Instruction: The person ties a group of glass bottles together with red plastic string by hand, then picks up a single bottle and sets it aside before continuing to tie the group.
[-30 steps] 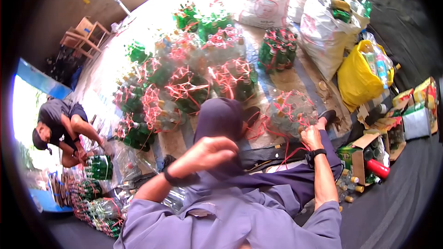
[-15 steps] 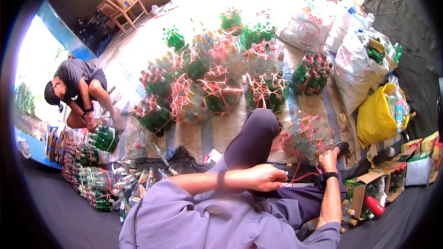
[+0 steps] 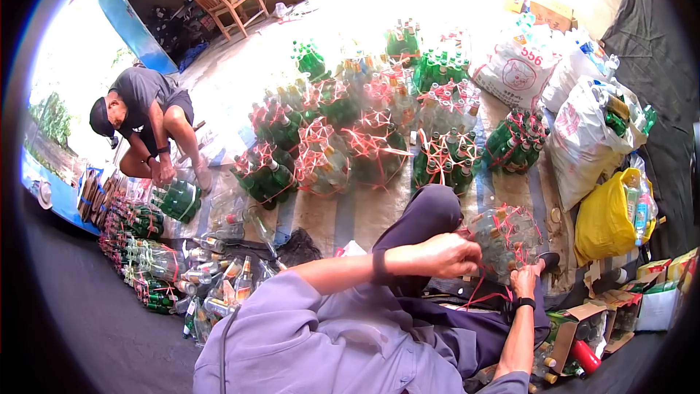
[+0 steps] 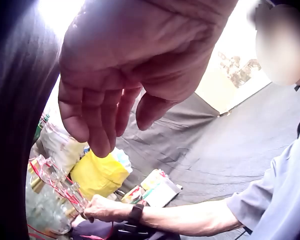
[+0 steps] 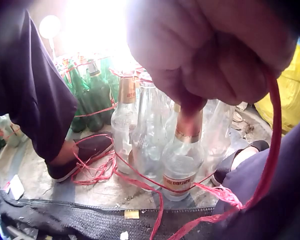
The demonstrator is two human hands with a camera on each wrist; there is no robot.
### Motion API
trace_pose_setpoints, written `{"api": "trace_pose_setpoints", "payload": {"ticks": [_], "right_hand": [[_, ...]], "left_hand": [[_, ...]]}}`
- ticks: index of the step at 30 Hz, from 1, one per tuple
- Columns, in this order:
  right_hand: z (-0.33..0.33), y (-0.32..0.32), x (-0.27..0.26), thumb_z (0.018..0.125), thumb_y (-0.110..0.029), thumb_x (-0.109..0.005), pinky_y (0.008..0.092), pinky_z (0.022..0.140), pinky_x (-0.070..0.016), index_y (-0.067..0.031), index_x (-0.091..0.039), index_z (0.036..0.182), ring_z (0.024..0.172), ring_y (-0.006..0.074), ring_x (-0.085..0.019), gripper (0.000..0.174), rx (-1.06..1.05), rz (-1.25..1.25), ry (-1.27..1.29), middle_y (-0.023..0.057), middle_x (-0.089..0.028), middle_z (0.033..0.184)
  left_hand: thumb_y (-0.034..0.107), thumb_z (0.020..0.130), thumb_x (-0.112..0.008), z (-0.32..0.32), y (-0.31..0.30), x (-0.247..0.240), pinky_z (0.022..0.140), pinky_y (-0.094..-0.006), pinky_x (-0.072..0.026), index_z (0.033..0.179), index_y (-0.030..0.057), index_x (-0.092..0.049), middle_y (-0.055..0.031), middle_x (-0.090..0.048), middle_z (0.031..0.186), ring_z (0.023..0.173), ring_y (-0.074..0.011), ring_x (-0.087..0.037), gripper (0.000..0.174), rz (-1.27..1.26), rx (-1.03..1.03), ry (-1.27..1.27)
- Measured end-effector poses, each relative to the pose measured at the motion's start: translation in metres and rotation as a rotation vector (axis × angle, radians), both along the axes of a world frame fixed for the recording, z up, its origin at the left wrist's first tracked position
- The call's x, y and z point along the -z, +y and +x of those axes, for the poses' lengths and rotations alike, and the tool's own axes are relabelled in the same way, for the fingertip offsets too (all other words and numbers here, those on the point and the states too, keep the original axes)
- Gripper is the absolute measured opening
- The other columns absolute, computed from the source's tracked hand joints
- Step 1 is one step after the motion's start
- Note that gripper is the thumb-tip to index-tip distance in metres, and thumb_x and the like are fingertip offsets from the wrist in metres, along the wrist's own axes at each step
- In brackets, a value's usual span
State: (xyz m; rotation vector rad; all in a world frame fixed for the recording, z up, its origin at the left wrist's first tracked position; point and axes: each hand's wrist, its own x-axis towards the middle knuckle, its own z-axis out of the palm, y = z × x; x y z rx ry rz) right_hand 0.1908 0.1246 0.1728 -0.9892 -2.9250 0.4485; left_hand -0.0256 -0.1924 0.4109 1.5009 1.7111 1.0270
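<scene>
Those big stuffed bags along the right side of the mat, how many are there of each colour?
White sacks: 3
Yellow bag: 1
Total: 4

red plastic string [image 5: 271, 150] is showing bright against the clear glass bottles [image 5: 182, 160], whose necks are wearing gold labels [image 5: 188, 131]. green bottles [image 3: 271, 179] are sitting in red webs. a yellow bag [image 3: 601, 222] is glowing, a white sack [image 3: 519, 73] is carrying red print, and the mat [image 3: 335, 215] is showing pale with blue stripes.
</scene>
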Motion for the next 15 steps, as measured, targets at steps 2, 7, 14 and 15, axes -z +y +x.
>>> {"api": "trace_pose_setpoints", "payload": {"ticks": [2, 7, 14, 15], "right_hand": [[-0.001, -0.004, -0.002, 0.074, -0.014, -0.054, 0.0537, 0.075, -0.0529, 0.0094, -0.064, 0.074, 0.08, 0.0497, -0.064, 0.026, 0.067, -0.043, -0.003, 0.0334, -0.064, 0.079], [0.005, 0.003, 0.013, 0.074, -0.016, -0.055, 0.0535, 0.074, -0.0525, 0.0085, -0.063, 0.072, 0.077, 0.0488, -0.064, 0.026, 0.018, 0.006, 0.007, 0.032, -0.064, 0.079], [0.0, -0.007, 0.0, 0.074, -0.017, -0.056, 0.0525, 0.073, -0.0524, 0.0072, -0.062, 0.064, 0.075, 0.0473, -0.064, 0.026, 0.072, -0.024, 0.029, 0.0298, -0.063, 0.072], [0.0, -0.006, 0.001, 0.074, -0.017, -0.056, 0.0525, 0.073, -0.0524, 0.0072, -0.062, 0.064, 0.075, 0.0473, -0.064, 0.026, 0.074, -0.026, 0.03, 0.0298, -0.063, 0.072]], "left_hand": [[0.02, 0.088, -0.063, -0.01, 0.016, 0.007, 0.073, -0.0431, -0.0516, 0.102, 0.0009, -0.063, -0.0194, -0.068, 0.086, 0.08, -0.0363, -0.066, 0.024, 0.007, -0.027, 0.012], [0.02, 0.084, -0.063, -0.015, 0.051, 0.016, 0.072, -0.0407, -0.0518, 0.099, -0.0003, -0.065, -0.017, -0.069, 0.082, 0.077, -0.0322, -0.068, 0.025, 0.018, -0.031, -0.077], [0.023, 0.08, -0.064, -0.014, 0.069, 0.051, 0.07, -0.0418, -0.0517, 0.092, -0.001, -0.069, -0.0176, -0.07, 0.08, 0.077, -0.0325, -0.068, 0.027, -0.116, 0.051, -0.042], [0.023, 0.078, -0.064, -0.014, 0.07, 0.052, 0.069, -0.0428, -0.052, 0.088, -0.0006, -0.069, -0.0178, -0.07, 0.078, 0.076, -0.034, -0.068, 0.027, -0.115, 0.035, -0.001]]}}
